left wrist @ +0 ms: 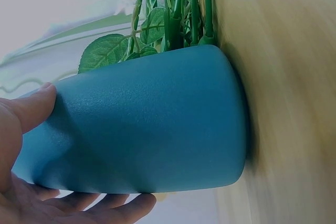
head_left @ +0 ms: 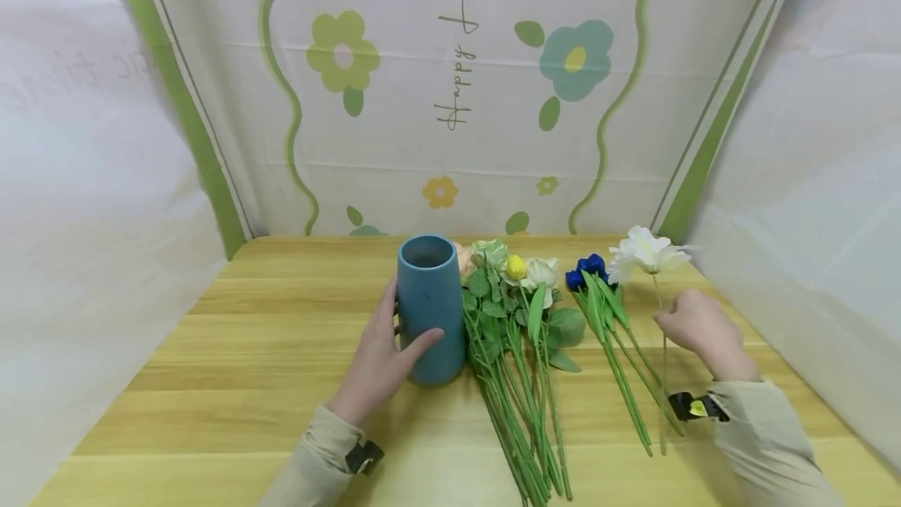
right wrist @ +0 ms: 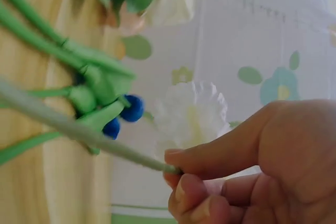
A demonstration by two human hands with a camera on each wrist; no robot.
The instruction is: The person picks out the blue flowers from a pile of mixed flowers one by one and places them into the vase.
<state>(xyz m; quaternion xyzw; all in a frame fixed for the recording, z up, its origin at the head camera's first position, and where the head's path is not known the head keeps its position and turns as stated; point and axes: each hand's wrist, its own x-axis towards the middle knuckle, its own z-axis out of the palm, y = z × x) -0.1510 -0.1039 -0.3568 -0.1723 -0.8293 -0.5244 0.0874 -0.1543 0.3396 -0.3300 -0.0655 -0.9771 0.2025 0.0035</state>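
A blue vase (head_left: 431, 311) stands upright on the wooden table, its mouth showing no stems. My left hand (head_left: 380, 354) holds it from the left side, thumb across the front and the other fingers on its far side. In the left wrist view, the vase (left wrist: 142, 124) has its base on the tabletop. At the right, my right hand (head_left: 704, 331) pinches the thin stem of a white flower (head_left: 647, 251), bloom upward. The right wrist view shows the stem (right wrist: 89, 135) between thumb and fingertips. Blue flowers (head_left: 590, 271) lie just left of that hand.
Several flowers with long green stems (head_left: 517, 405) lie right of the vase, among them a yellow tulip (head_left: 516, 267) and a white rose (head_left: 540, 274). A printed cloth (head_left: 408, 139) hangs behind the table (head_left: 246, 366), with white sheets at both sides.
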